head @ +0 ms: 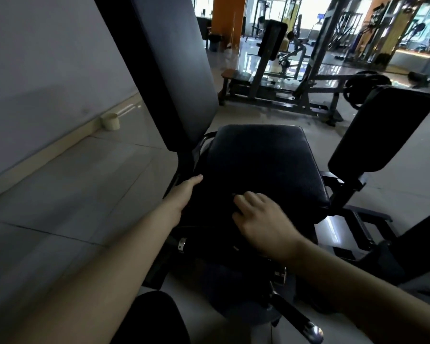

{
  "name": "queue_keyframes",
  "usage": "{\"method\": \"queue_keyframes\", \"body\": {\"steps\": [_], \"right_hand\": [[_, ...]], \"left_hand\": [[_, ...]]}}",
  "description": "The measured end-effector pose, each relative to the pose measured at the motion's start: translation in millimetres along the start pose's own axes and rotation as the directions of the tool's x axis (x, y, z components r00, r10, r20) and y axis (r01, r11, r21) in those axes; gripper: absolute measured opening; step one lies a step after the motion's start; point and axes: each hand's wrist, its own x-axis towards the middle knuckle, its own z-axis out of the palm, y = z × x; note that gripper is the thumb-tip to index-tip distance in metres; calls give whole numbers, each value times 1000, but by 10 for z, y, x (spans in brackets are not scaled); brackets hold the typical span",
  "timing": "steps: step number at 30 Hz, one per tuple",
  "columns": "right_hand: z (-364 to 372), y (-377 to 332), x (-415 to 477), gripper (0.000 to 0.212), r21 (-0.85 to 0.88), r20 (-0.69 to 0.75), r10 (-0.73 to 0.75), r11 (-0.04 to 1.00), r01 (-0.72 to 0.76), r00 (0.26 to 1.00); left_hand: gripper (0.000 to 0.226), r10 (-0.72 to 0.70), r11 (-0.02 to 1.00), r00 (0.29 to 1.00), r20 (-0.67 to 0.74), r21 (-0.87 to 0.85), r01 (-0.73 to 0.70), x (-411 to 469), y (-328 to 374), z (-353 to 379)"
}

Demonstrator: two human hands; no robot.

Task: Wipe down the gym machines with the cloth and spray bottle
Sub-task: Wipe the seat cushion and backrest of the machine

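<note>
Seat-wiping step, I'd guess: the seat [263,155] sits under both hands, left hand [184,188] on its side edge, right hand [261,219] on top. Too dark to tell if either grips the cloth. The bottle is out of view, so next means fetching it.

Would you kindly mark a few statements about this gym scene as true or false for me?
1. The right hand rests on the black seat pad. True.
2. The left hand rests on the tall backrest. False: it touches the seat pad's left edge.
3. A pale cup sits on the floor by the wall. True.
4. A spray bottle stands on the seat pad. False: no spray bottle is in view.
</note>
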Motion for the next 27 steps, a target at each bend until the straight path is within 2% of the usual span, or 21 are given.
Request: {"method": "queue_keyframes", "body": {"steps": [2, 5, 6, 8, 10, 13, 16, 20, 23, 25, 27], "right_hand": [[115, -213, 349, 17, 66, -11, -46, 997, 47, 999], [176, -350, 678, 25, 93, -1, -129, 987, 129, 992], [169, -331, 668, 25, 75, 8, -151, 986, 150, 989], [86, -191, 418, 19, 35, 11, -159, 987, 159, 987], [-16, 60, -42, 10, 27, -14, -88, 996, 88, 996], [-167, 437, -711, 11, -16, -31, 50, 999, -50, 998], [-179, 423, -742, 11, -37, -18, 123, 992, -123, 992], [78, -79, -67, 6, 103, -23, 42, 994, -39, 999], [186, -343, 380, 13, 265, 44, -41, 964, 28, 998], [183, -313, 399, 17, 286, 100, -115, 955, 82, 988], [138, -193, 223, 16, 256, 124, -110, 964, 76, 986]], "left_hand": [[73, -7, 1000, 1000, 29, -19, 8, 10, 14, -23], [50, -5, 1000, 1000, 16, -16, 5, 28, 23, -30], [53, 1, 1000, 1000, 2, -20, -1, 33, 10, -31], [80, 13, 999, 998, -61, -30, -15, 50, -50, -17], [96, 49, 998, 993, -107, -34, -53, 56, -106, 8], [88, 104, 995, 984, -142, 10, -104, 41, -139, 71], [81, 126, 992, 975, -182, 22, -124, 44, -139, 103], [92, 84, 996, 986, -147, 19, -83, 4, -119, 72], [83, 97, 995, 988, -118, 17, -96, 23, -106, 16], [82, 100, 995, 990, -102, 20, -99, 31, -111, 5], [83, 110, 994, 990, -88, 16, -109, 4, -123, 13]]}}
